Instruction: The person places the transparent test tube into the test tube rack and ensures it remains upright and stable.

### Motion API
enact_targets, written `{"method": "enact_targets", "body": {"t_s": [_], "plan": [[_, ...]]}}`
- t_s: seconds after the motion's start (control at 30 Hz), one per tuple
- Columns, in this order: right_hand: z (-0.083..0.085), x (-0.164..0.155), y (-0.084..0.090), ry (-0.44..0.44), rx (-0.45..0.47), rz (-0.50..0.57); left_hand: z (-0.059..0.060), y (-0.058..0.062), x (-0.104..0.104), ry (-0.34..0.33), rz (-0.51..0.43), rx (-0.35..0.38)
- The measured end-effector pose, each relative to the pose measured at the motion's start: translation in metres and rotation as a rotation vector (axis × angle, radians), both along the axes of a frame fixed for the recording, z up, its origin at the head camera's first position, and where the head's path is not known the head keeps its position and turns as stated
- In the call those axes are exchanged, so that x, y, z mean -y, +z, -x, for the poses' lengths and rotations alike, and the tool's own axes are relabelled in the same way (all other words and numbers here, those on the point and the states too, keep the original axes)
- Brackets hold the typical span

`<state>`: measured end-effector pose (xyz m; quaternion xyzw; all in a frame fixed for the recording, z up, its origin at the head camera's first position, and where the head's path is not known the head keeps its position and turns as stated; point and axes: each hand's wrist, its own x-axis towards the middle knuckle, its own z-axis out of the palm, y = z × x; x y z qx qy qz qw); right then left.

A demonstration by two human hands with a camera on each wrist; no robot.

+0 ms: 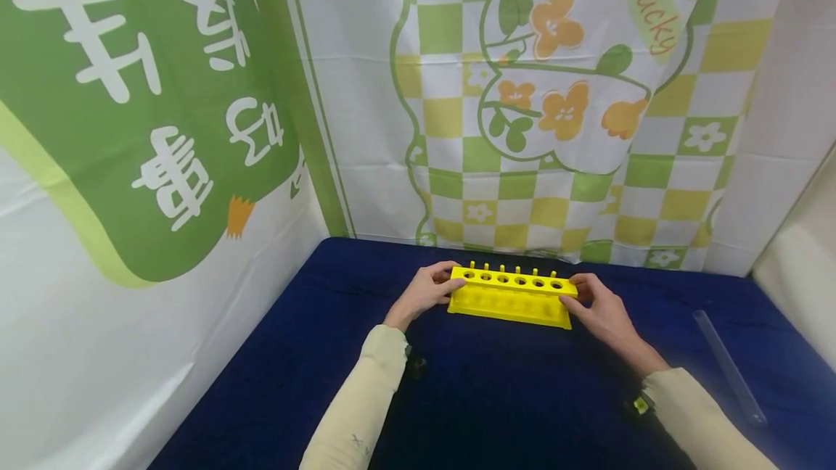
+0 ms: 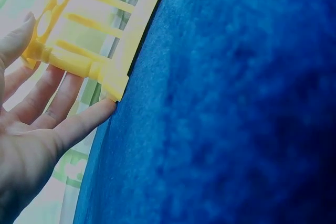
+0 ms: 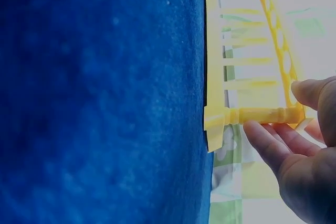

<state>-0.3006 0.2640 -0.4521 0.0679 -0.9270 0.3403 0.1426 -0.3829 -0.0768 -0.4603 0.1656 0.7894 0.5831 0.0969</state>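
A yellow test tube rack (image 1: 509,312) stands upright on the dark blue cloth, with a row of round holes along its top bar and short pegs behind. My left hand (image 1: 423,292) holds its left end. In the left wrist view, that thumb lies by the top bar and the fingers reach round the end post (image 2: 73,62). The other end is gripped by my right hand (image 1: 604,314), whose thumb touches the top bar while the fingers lie against the post (image 3: 262,115). I see no tubes in the holes.
To the right of my right hand, a clear test tube (image 1: 728,367) lies on the blue cloth (image 1: 522,397). Behind the table hangs a green and yellow checked curtain (image 1: 509,187), and a white and green curtain (image 1: 85,187) hangs along the left.
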Motion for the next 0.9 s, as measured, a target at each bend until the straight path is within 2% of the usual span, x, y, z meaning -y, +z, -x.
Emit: {"method": "enact_targets", "body": {"t_s": [0.9], "plan": [[-0.004,-0.017,0.001,-0.042,0.022,-0.023,-0.002,0.001,-0.016,-0.019,0.018,0.0]]}}
